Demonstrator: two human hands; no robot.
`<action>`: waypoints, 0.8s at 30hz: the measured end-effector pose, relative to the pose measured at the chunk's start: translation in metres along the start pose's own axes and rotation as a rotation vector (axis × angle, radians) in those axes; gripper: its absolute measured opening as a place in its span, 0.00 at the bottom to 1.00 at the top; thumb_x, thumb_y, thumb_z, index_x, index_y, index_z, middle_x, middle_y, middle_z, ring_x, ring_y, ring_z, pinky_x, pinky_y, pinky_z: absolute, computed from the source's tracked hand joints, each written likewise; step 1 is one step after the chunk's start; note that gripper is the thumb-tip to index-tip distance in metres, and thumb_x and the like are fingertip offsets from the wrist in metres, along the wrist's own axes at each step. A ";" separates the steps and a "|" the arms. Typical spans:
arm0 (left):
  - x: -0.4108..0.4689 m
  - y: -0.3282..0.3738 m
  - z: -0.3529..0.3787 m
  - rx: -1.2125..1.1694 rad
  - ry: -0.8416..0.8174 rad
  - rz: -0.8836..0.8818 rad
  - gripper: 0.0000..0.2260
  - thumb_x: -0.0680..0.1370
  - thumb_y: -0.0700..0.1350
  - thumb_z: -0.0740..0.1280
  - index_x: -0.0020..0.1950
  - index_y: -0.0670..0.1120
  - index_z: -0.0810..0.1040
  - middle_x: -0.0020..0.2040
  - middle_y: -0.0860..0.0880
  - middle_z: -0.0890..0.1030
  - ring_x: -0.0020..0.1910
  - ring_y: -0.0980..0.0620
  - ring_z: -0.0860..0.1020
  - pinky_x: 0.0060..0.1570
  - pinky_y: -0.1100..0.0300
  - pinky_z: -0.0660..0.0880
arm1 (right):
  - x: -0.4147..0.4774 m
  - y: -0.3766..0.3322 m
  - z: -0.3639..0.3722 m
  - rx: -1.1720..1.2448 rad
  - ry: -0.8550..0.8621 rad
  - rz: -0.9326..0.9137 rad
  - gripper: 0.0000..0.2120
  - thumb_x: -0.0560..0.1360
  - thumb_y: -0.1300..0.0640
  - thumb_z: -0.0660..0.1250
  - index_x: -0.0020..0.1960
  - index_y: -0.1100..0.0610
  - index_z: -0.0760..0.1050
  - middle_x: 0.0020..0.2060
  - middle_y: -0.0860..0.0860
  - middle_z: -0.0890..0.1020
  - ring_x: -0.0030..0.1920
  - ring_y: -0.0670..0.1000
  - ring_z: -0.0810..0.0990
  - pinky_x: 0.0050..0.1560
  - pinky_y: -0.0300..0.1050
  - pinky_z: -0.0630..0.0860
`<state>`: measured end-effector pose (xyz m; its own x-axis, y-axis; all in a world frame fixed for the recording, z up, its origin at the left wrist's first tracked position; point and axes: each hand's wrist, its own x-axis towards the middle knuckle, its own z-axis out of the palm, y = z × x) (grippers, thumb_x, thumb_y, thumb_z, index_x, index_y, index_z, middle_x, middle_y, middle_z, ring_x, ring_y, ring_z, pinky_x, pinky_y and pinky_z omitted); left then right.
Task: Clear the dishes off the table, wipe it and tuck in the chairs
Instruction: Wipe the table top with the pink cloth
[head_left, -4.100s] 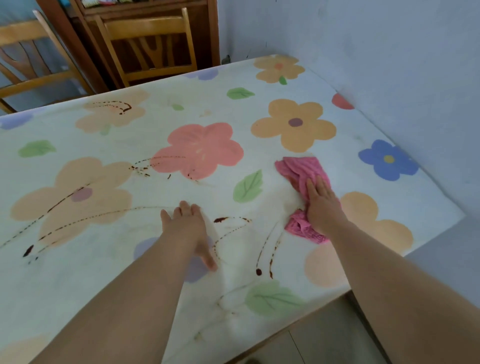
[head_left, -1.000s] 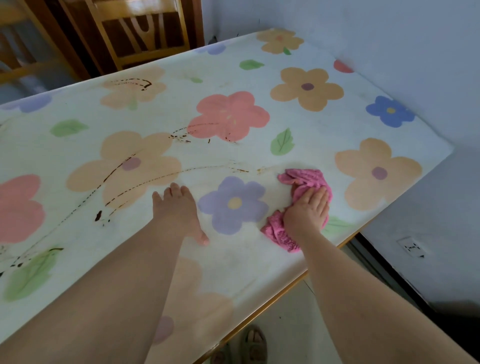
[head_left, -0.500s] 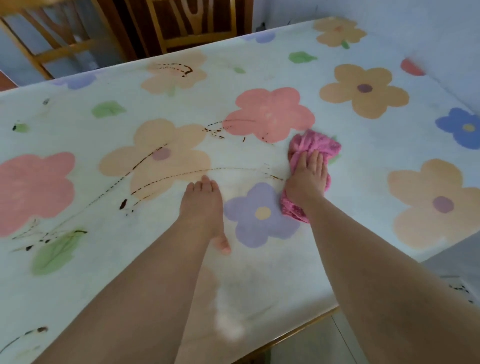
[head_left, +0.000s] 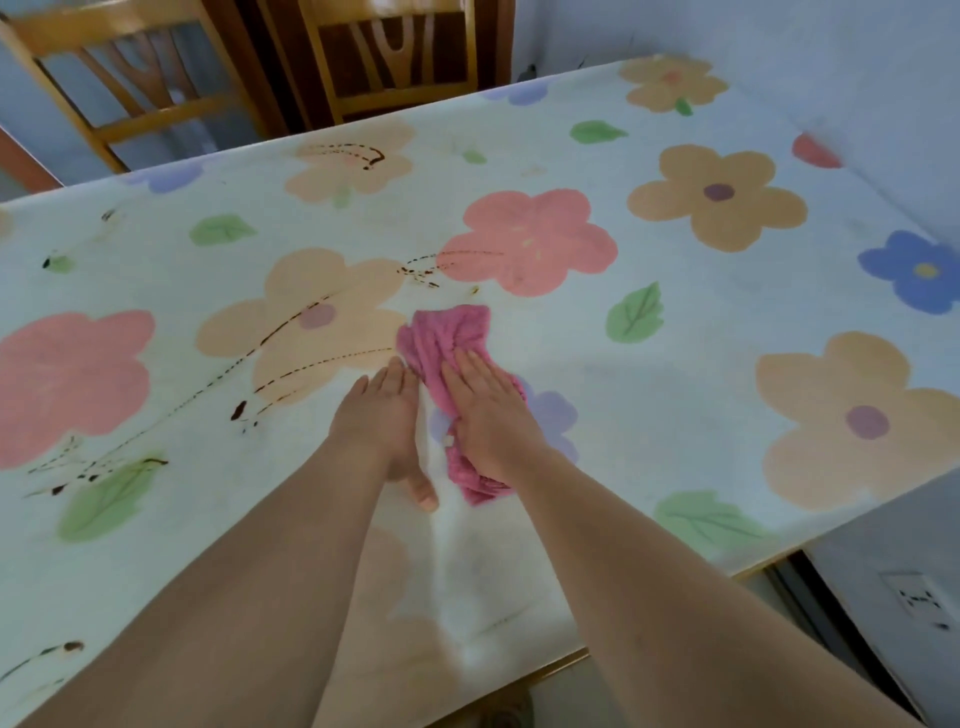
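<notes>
Under right hand (head_left: 485, 421) (flat, seemingly pressing): pink cloth (head_left: 447, 340).

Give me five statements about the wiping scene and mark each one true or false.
1. The right hand presses flat on a pink cloth. True.
2. The left hand holds a plate. False: it rests flat on the floral tablecloth, holding nothing.
3. Dark brown sauce streaks lie left of the cloth. True.
4. Dishes stand on the table. False: none are in view.
5. Two wooden chairs stand at the far side. True.
</notes>
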<state>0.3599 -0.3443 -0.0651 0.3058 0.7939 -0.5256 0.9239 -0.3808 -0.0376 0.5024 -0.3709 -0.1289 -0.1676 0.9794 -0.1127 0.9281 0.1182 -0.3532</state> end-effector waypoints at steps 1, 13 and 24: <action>0.000 -0.001 -0.001 0.000 -0.010 -0.001 0.73 0.50 0.67 0.79 0.79 0.40 0.39 0.79 0.42 0.41 0.79 0.49 0.43 0.76 0.53 0.42 | -0.006 0.009 -0.002 -0.009 0.018 0.019 0.33 0.78 0.55 0.58 0.78 0.55 0.46 0.78 0.51 0.47 0.78 0.49 0.43 0.75 0.47 0.40; -0.001 -0.005 0.002 0.058 -0.048 0.019 0.71 0.54 0.68 0.77 0.78 0.39 0.36 0.79 0.41 0.38 0.79 0.47 0.42 0.76 0.50 0.43 | -0.103 0.116 -0.036 -0.102 0.150 0.609 0.30 0.79 0.56 0.55 0.78 0.54 0.48 0.78 0.55 0.49 0.78 0.54 0.47 0.76 0.47 0.43; -0.046 -0.041 0.036 0.158 0.020 0.142 0.53 0.67 0.73 0.63 0.79 0.46 0.42 0.80 0.43 0.44 0.78 0.45 0.47 0.75 0.43 0.42 | -0.152 -0.003 0.011 -0.108 0.119 0.958 0.33 0.78 0.52 0.56 0.78 0.52 0.43 0.77 0.57 0.42 0.77 0.57 0.41 0.76 0.51 0.40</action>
<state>0.3003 -0.3820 -0.0699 0.4367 0.7356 -0.5178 0.8241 -0.5579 -0.0976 0.5211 -0.5223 -0.1205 0.7045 0.6774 -0.2115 0.6799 -0.7297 -0.0723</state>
